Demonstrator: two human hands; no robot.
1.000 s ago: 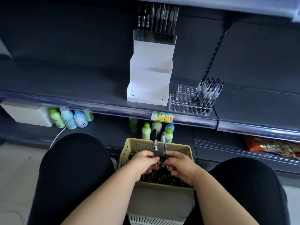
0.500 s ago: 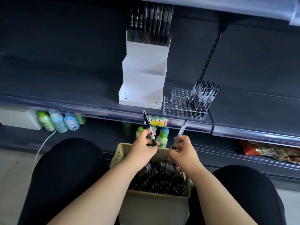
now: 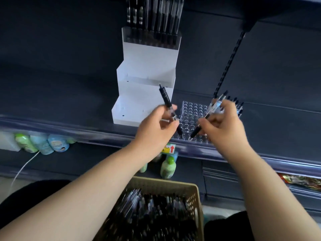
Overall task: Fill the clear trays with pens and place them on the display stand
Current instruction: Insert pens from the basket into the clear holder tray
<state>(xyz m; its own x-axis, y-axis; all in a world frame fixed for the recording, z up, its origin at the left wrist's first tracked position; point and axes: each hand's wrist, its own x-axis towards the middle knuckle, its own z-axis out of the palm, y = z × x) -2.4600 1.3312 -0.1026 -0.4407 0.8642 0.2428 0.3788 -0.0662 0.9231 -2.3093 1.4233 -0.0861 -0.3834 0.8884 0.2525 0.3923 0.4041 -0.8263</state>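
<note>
A clear tray (image 3: 192, 112) with rows of holes lies on the dark shelf, several pens (image 3: 238, 106) standing in its right side. My left hand (image 3: 154, 126) pinches a black pen (image 3: 165, 96), tip down over the tray's front left. My right hand (image 3: 222, 124) pinches a clear-barrelled pen (image 3: 214, 106), tip down over the tray's front edge. The white stepped display stand (image 3: 144, 94) is just left of the tray; its top step holds a full tray of pens (image 3: 154, 20), its two lower steps hold nothing.
A tan basket (image 3: 192, 190) of loose pens sits between my knees. Small bottles (image 3: 167, 166) stand on the lower shelf, more at the left (image 3: 43, 143). A yellow price tag (image 3: 169, 148) hangs on the shelf edge (image 3: 86, 134). A slotted upright (image 3: 229, 61) rises behind the tray.
Both hands have risen from the basket, each with a pen, and now reach forward over the clear tray on the shelf. The view has moved closer to the shelf.
</note>
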